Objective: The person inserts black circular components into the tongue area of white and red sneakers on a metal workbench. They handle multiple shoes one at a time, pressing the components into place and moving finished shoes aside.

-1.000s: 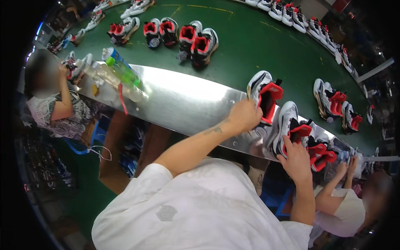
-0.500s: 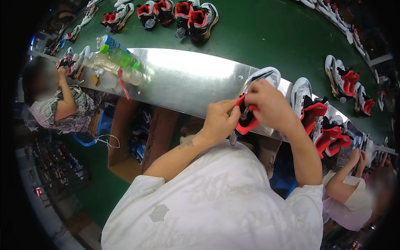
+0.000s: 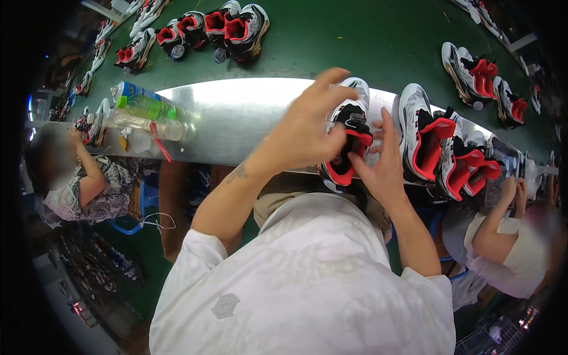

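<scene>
A white, black and red sneaker [image 3: 355, 90] rests on the metal work surface in front of me, toe pointing away. Its red-lined collar faces me, and a dark tag or loop lies over the tongue. My left hand [image 3: 310, 124] hovers over the shoe's left side with fingers spread, its thumb beside the opening. On the right side, my right hand [image 3: 383, 165] has its fingers apart, and its thumb is at the red collar. Part of the shoe's left side is hidden behind my left hand. Another matching sneaker [image 3: 412, 102] stands just to the right.
Several more sneakers [image 3: 467, 158] line the metal edge [image 3: 236, 127] at right. Others [image 3: 245, 32] stand on the green surface [image 3: 355, 41] beyond. Plastic bottles [image 3: 148, 109] and a red strip [image 3: 160, 142] lie at left. One person sits on each side; a cardboard box [image 3: 173, 207] stands below.
My hands have let go of the collar edge and spread apart around the shoe. The left hand moved up beside the tongue; the right hand moved down to the collar. The view has shifted slightly.
</scene>
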Demonstrator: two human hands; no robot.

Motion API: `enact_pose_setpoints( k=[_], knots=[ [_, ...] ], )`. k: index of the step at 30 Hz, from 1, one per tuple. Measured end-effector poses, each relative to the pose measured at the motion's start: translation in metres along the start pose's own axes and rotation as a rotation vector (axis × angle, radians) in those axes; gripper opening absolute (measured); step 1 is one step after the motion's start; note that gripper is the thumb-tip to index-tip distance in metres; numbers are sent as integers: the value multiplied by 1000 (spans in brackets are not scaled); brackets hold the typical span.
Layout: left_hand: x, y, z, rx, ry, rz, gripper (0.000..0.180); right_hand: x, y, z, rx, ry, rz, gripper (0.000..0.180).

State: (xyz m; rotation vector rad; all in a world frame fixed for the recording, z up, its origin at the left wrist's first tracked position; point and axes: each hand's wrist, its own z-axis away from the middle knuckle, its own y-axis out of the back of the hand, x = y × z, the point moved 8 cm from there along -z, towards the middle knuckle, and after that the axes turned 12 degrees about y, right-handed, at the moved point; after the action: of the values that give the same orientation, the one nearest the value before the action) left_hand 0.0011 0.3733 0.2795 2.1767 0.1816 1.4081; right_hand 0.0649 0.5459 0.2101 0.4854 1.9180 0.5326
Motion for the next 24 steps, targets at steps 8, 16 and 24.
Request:
enact_pose_setpoints(
  k=[8,16,24],
  knots=[
    [-14,-59,23,-198,-49,-215,41,43,-19,19,9,-343,-417,84],
    [-21,-29,54,117,13,-131,75,-9,-15,7,-207,-107,-201,79],
    [-59,-28,88,373,257,191,38,-60,-6,-74,-532,476,139,31]
  ],
)
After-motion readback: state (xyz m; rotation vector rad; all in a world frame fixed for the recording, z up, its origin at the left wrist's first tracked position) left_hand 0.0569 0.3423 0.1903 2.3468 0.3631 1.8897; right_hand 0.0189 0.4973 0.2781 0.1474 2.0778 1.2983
